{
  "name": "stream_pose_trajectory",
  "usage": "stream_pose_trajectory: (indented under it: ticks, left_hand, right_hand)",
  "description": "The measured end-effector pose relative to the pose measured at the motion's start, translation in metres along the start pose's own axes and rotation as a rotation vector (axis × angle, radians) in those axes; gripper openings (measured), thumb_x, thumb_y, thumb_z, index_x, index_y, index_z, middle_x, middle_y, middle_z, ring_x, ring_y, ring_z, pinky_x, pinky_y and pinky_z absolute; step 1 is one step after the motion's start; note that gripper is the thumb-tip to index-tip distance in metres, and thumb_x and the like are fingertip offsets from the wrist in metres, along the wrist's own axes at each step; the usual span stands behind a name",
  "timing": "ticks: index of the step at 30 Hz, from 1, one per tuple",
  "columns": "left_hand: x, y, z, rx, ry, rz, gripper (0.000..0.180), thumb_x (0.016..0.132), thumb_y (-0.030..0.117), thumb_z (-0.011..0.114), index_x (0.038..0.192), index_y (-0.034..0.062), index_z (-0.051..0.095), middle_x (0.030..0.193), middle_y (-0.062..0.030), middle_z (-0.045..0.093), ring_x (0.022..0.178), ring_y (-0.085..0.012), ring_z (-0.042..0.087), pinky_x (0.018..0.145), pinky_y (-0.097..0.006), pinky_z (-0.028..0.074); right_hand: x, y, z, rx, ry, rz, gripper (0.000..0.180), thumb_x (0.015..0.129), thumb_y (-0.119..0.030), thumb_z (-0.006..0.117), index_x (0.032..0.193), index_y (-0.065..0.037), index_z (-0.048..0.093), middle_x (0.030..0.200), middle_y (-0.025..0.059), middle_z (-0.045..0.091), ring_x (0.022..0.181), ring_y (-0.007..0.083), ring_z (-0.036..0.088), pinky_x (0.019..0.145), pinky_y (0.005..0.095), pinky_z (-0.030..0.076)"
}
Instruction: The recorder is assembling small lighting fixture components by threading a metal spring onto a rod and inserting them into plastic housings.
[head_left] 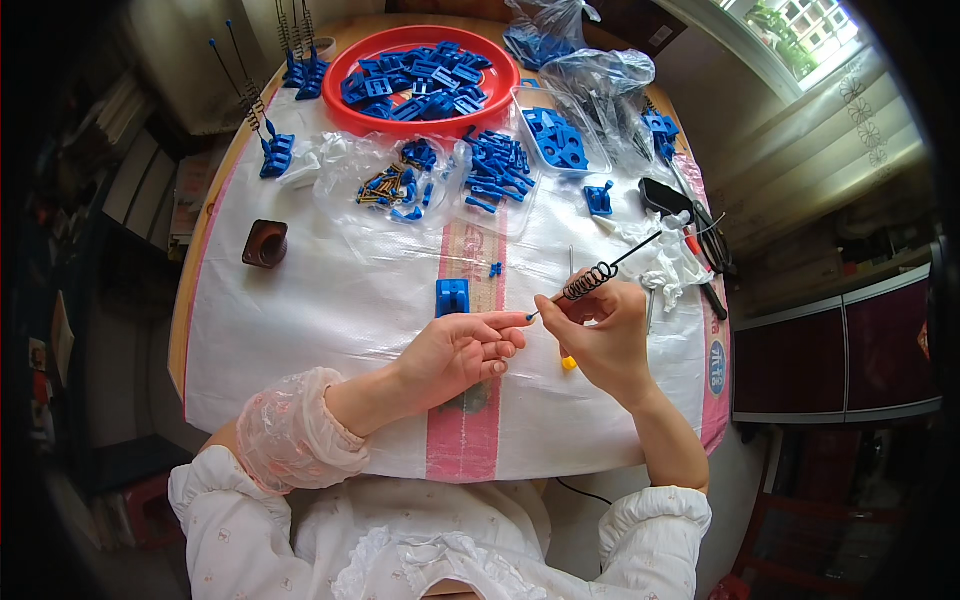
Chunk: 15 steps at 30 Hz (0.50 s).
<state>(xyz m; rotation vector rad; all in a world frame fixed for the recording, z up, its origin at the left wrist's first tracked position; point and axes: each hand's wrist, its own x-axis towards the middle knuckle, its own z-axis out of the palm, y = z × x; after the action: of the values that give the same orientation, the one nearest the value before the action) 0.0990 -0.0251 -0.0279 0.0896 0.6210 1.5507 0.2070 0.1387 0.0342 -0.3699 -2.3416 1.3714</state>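
My right hand (612, 335) pinches a black wire rod with a coiled spring section (590, 281), held slanting over the table. The rod's lower end has a small blue tip, which meets the index fingertip of my left hand (455, 355). That hand is turned palm up, index finger stretched out and the others loosely bent. Just beyond it lies a blue plastic bracket (452, 297), with a tiny blue piece (495, 269) farther off. A yellow-handled tool (568, 362) lies partly hidden behind my right hand.
At the back stand a red tray (335, 103) of blue plates and a clear box of blue parts (556, 138). Nearer are bagged screws (385, 187) and blue clips (497, 165). A brown cup (265, 244) stands left; black-handled tools (710, 240) lie right. Spring-topped blue assemblies (278, 155) stand far left.
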Motion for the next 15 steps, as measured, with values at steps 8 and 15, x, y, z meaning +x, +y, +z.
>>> stream_pose_trajectory:
  ticks: [8,15]
  left_hand:
    - [-0.001,0.001,0.002,-0.002,0.006,0.002,0.049,0.088,0.012,0.050,0.133,-0.0054,0.046,0.107,-0.0064,0.058,0.092,-0.0102,0.054,0.080,-0.025,0.045]
    - [0.000,0.001,0.003,0.016,-0.005,0.017,0.044,0.091,0.011,0.050,0.132,-0.0047,0.048,0.102,-0.0041,0.057,0.087,-0.0085,0.054,0.077,-0.024,0.045]
  right_hand:
    - [0.000,0.000,0.000,0.009,0.004,-0.001,0.017,0.083,-0.004,0.073,0.070,0.001,0.062,0.056,0.0030,0.063,0.044,0.0068,0.058,0.040,0.0215,0.039]
    - [0.000,-0.011,-0.014,0.086,-0.032,0.072,0.008,0.083,0.003,0.072,0.078,0.006,0.066,0.065,0.0036,0.063,0.050,0.0079,0.060,0.044,0.0199,0.044]
